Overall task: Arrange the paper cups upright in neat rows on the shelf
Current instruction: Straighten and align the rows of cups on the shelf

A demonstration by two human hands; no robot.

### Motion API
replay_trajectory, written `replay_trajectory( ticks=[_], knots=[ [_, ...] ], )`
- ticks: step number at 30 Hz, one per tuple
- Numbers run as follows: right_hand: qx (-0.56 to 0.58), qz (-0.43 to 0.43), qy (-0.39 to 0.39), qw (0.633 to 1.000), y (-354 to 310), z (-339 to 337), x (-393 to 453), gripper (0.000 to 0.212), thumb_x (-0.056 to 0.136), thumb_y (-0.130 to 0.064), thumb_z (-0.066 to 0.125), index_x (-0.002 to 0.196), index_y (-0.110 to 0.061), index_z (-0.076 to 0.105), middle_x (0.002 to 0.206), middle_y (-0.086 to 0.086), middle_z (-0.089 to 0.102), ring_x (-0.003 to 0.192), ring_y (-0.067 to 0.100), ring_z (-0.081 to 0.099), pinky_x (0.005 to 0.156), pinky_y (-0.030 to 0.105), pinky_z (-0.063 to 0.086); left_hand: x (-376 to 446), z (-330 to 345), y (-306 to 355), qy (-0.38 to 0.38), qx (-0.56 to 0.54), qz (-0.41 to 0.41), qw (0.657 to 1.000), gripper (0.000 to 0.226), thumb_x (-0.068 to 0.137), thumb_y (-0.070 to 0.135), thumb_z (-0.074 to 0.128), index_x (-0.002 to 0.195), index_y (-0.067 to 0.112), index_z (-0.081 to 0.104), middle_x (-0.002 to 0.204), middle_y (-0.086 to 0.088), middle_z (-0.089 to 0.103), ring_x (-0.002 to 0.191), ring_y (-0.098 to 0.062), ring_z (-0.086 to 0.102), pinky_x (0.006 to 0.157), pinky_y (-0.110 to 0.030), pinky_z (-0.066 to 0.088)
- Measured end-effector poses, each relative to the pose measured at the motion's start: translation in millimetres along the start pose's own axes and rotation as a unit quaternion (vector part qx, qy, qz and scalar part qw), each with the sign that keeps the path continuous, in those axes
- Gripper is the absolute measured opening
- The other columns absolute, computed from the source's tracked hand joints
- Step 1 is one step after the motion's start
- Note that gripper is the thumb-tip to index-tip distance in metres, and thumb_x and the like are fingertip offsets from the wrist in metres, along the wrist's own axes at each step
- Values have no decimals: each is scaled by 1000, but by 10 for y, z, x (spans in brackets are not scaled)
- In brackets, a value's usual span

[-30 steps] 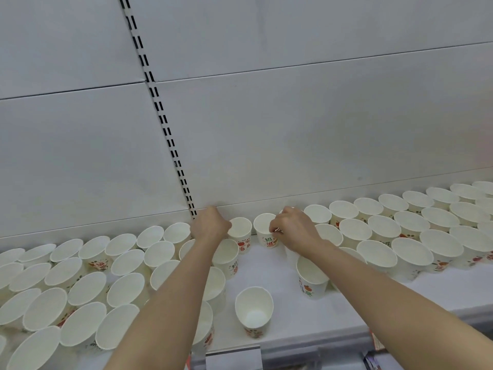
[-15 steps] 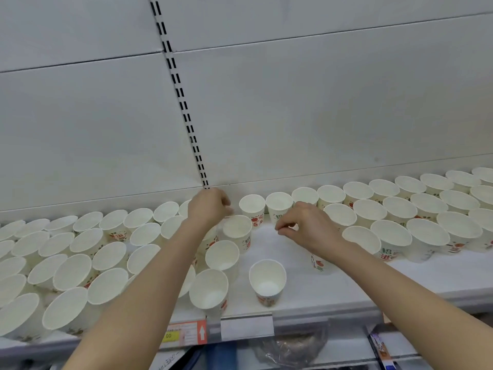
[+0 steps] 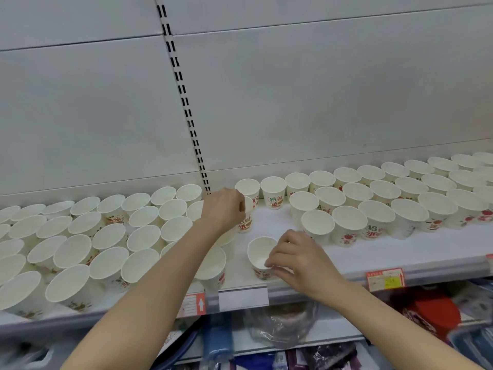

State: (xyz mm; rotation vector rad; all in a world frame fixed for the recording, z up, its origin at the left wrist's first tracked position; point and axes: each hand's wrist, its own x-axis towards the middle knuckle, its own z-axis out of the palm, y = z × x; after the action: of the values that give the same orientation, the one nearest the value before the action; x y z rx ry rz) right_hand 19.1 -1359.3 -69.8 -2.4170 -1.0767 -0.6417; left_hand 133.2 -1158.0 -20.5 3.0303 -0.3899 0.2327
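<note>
Several white paper cups with red and green print stand upright in rows on the white shelf (image 3: 373,252). A lone cup (image 3: 260,256) stands near the front edge, apart from the rows. My right hand (image 3: 298,260) pinches its right rim and side with thumb and fingers. My left hand (image 3: 222,208) reaches deeper, fingers curled on the rim of a second-row cup (image 3: 246,222), partly hidden behind it. A gap of bare shelf lies between the left block of cups (image 3: 106,236) and the right block of cups (image 3: 373,209).
The shelf's front rail carries price labels (image 3: 385,279). Behind the cups rises a white back panel with a slotted black upright (image 3: 186,108). Below the shelf lie bagged goods and a red item (image 3: 426,313).
My right hand has come back from the rear rows to the front and taken hold of the lone cup. My left hand stays at the second-row cup. The view has tilted down.
</note>
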Motion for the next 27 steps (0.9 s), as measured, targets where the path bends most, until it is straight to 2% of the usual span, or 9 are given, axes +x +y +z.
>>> replay_trajectory(
  ticks=[4, 8, 10, 12, 14, 19, 27],
  knots=[
    [-6, 41, 50, 998, 87, -74, 81, 9, 81, -28, 69, 79, -20, 71, 81, -9, 65, 79, 20, 53, 64, 32, 42, -37, 6, -19, 39, -12, 53, 998, 8, 77, 24, 58, 75, 26, 66, 83, 9, 65, 78, -17, 61, 61, -28, 46],
    [-54, 92, 51, 993, 324, -280, 233, 10, 70, -17, 81, 74, -18, 72, 77, -6, 65, 74, 22, 56, 60, 32, 46, -60, 34, 70, 53, -3, 100, 994, 10, 83, 25, 56, 80, 26, 66, 87, 8, 64, 80, -17, 61, 65, -32, 52],
    [-89, 111, 35, 989, 448, -337, 383, 14, 66, -14, 83, 70, -19, 71, 72, -6, 64, 70, 22, 56, 58, 31, 45, -53, 62, 107, 53, 0, 113, 992, 12, 86, 25, 54, 83, 25, 66, 89, 7, 63, 82, -18, 61, 63, -32, 51],
    [-128, 110, 5, 986, 549, -339, 546, 19, 60, -11, 84, 64, -21, 69, 65, -7, 61, 65, 20, 54, 58, 25, 36, -41, 83, 116, 52, 2, 112, 992, 11, 87, 27, 55, 85, 26, 65, 90, 8, 62, 84, -17, 61, 63, -31, 49],
    [-183, 109, -47, 976, 608, -311, 678, 25, 53, -10, 85, 58, -24, 66, 59, -8, 57, 60, 19, 51, 57, 25, 30, -32, 90, 98, 51, -3, 104, 993, 9, 86, 31, 58, 89, 28, 65, 92, 8, 62, 89, -15, 60, 65, -31, 48],
    [-255, 120, -133, 950, 708, -185, 768, 32, 41, -8, 85, 49, -25, 59, 51, -7, 51, 55, 19, 50, 54, 28, 32, -56, 91, 46, 51, 13, 87, 995, 9, 87, 29, 60, 91, 28, 68, 95, 9, 65, 94, -13, 59, 64, -27, 43],
    [-306, 125, -152, 932, 798, -117, 776, 32, 35, -3, 79, 46, -22, 57, 49, -5, 50, 53, 19, 48, 58, 28, 27, -75, 143, 58, 54, 2, 57, 997, 10, 87, 26, 58, 91, 26, 68, 95, 8, 66, 94, -15, 60, 65, -30, 47]
  ],
)
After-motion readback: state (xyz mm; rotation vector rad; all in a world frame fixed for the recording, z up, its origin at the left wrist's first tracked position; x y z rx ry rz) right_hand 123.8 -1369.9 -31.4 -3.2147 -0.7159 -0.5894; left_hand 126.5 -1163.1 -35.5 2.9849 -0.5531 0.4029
